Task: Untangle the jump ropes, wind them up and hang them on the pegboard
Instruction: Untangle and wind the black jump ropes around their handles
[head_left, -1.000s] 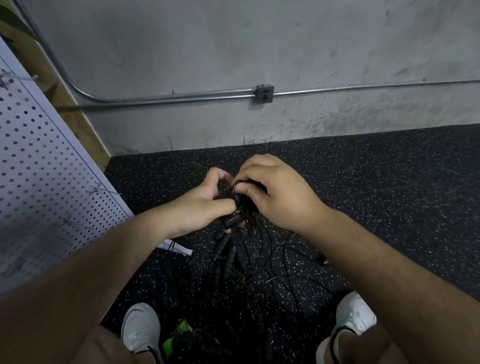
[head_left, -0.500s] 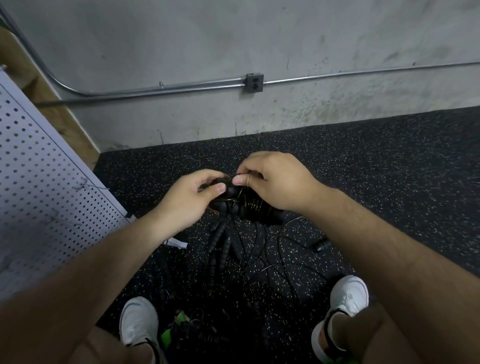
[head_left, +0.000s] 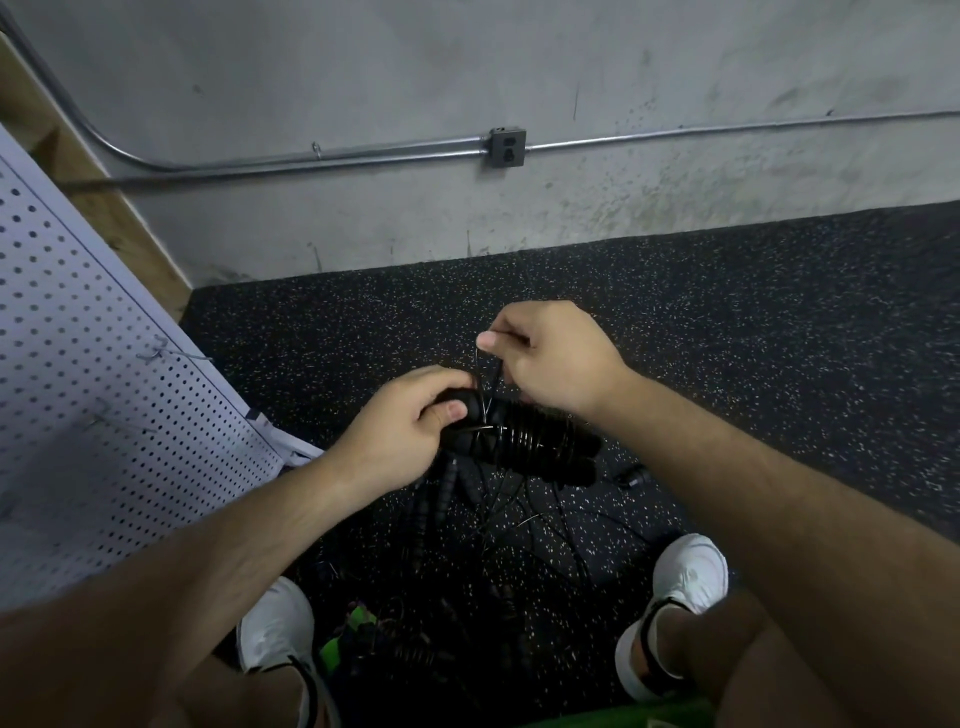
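A pair of black jump rope handles (head_left: 535, 441) lies sideways in the air, with thin cord wound round them in several turns. My left hand (head_left: 405, 431) grips their left end. My right hand (head_left: 550, 353) pinches the thin black cord (head_left: 485, 384) just above the handles and holds it taut. More black ropes (head_left: 467, 525) hang and lie tangled on the floor below, between my feet. The white pegboard (head_left: 104, 389) leans at the left with wire hooks (head_left: 171, 353) sticking out.
Dark speckled rubber floor (head_left: 753, 322) stretches to a grey concrete wall with a metal conduit and an outlet box (head_left: 507, 148). My white shoes (head_left: 685, 577) stand at the bottom. Something bright green (head_left: 358, 629) lies by the left shoe among more ropes.
The handles have turned sideways and more cord is wrapped round them. My right hand has lifted away from the bundle, pulling the cord up. The view has tilted down a little.
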